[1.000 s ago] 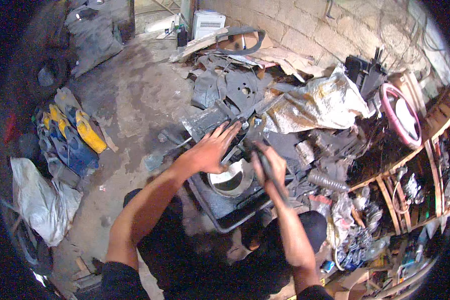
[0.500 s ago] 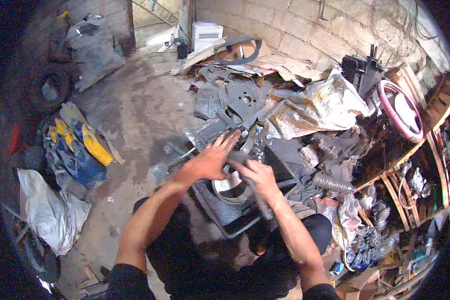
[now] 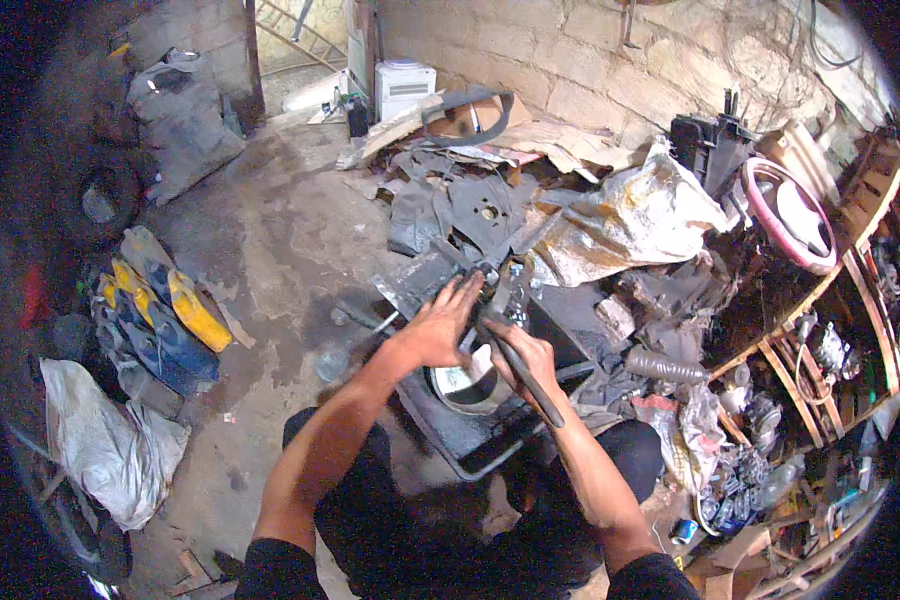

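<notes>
In front of my knees is a black rectangular tray with a round metal cylinder, pale inside, standing in it. My left hand reaches over the far side of the cylinder. Its fingers are stretched out and somewhat apart, the tips against small dark metal parts whose shape I cannot make out. Close beside it, my right hand is closed round a tool with a long dark handle, which slants back over my wrist. The tool's far end blends into the metal parts.
Dark rubber sheets and a dirty white sack lie beyond the tray. To the right are a pink ring, a ribbed hose and wooden slats. Yellow-and-blue items and a pale sack lie left.
The tool in my right hand was smeared by motion and now shows sharply, its handle lying along my forearm. My left hand stays nearly in place. The whole view has shifted slightly.
</notes>
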A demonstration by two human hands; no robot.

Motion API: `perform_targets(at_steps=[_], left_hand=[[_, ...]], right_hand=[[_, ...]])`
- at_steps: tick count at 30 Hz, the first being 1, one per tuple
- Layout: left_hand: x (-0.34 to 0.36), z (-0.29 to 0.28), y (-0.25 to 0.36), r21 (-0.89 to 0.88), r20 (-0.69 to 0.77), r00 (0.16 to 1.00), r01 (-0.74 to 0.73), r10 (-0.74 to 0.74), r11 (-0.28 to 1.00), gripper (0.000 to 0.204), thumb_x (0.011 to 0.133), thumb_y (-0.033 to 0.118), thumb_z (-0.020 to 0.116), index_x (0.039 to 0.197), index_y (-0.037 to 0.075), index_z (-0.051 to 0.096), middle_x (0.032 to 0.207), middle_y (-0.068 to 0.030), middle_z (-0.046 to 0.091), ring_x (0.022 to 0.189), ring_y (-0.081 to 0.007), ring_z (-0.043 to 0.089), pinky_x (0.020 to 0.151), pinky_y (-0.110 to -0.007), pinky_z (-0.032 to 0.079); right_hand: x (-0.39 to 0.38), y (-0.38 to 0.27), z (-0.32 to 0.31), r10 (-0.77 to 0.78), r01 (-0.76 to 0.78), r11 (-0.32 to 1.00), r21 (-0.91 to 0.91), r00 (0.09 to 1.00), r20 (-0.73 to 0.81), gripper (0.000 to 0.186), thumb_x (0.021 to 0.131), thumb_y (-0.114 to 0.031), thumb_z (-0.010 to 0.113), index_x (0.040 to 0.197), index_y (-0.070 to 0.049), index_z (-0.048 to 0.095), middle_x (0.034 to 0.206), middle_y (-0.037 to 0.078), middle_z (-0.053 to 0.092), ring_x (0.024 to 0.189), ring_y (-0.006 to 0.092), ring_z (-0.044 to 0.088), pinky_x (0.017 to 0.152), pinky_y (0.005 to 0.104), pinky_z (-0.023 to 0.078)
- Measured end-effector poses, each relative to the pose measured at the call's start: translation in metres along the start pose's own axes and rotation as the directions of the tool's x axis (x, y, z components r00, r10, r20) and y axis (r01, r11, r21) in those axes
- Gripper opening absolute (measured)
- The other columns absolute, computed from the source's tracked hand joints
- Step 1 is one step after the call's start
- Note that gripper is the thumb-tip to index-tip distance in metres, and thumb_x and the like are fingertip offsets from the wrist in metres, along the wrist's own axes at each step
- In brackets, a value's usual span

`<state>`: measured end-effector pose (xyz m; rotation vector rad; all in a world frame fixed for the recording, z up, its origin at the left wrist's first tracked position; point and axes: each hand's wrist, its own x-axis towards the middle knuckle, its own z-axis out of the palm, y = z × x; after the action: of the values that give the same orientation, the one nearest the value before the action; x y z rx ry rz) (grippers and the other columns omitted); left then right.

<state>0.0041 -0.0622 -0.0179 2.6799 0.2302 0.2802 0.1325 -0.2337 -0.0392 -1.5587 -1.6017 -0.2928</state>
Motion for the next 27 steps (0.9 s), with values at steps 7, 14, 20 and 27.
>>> perform_targets(at_steps=[7, 14, 20, 27], left_hand=[[-0.003, 0.002, -0.001, 0.12, -0.088, 0.996, 0.019, -0.008, 0.993, 0.134, 0.056, 0.036, 0.088, 0.159, 0.013, 0.004, 0.165, -0.0169, -0.003, 0.149, -0.0483, 0.006, 0.114, -0.069, 0.018], [0.005, 0.001, -0.008, 0.007, -0.088, 0.993, -0.082, 0.083, 0.997, 0.136, 0.053, 0.033, 0.09, 0.158, 0.008, 0.008, 0.162, -0.0254, 0.004, 0.145, -0.0521, 0.015, 0.116, -0.06, 0.024], [0.005, -0.003, -0.001, 0.046, -0.038, 0.998, -0.055, 0.056, 0.997, 0.133, 0.056, 0.03, 0.088, 0.157, 0.005, 0.006, 0.16, -0.0292, 0.007, 0.145, -0.052, 0.014, 0.119, -0.055, 0.022], [0.01, -0.001, 0.002, 0.027, -0.129, 0.981, -0.143, 0.145, 0.989, 0.128, 0.055, 0.027, 0.089, 0.154, -0.002, 0.014, 0.156, -0.0311, 0.014, 0.141, -0.0539, 0.019, 0.117, -0.056, 0.025]], right_hand=[[0.001, -0.012, -0.013, -0.003, 0.002, 0.996, -0.088, 1.0, -0.014, 0.037, 0.082, -0.002, 0.067, 0.119, -0.001, 0.063, 0.093, 0.015, 0.069, 0.077, 0.0315, 0.07, 0.065, 0.0374, 0.056], [-0.022, 0.04, -0.003, -0.156, 0.187, 0.964, -0.191, 0.973, 0.169, 0.049, 0.08, -0.016, 0.068, 0.128, -0.014, 0.059, 0.101, 0.011, 0.065, 0.082, 0.0323, 0.068, 0.066, 0.0429, 0.054], [-0.004, -0.005, -0.022, -0.108, 0.186, 0.959, -0.214, 0.937, 0.333, 0.049, 0.08, -0.015, 0.06, 0.128, -0.012, 0.053, 0.108, 0.01, 0.062, 0.086, 0.0289, 0.068, 0.068, 0.041, 0.056], [-0.001, 0.035, -0.033, -0.164, 0.305, 0.91, -0.281, 0.887, 0.431, 0.041, 0.078, -0.022, 0.063, 0.117, -0.014, 0.053, 0.098, 0.007, 0.057, 0.09, 0.0258, 0.067, 0.065, 0.0398, 0.057]])
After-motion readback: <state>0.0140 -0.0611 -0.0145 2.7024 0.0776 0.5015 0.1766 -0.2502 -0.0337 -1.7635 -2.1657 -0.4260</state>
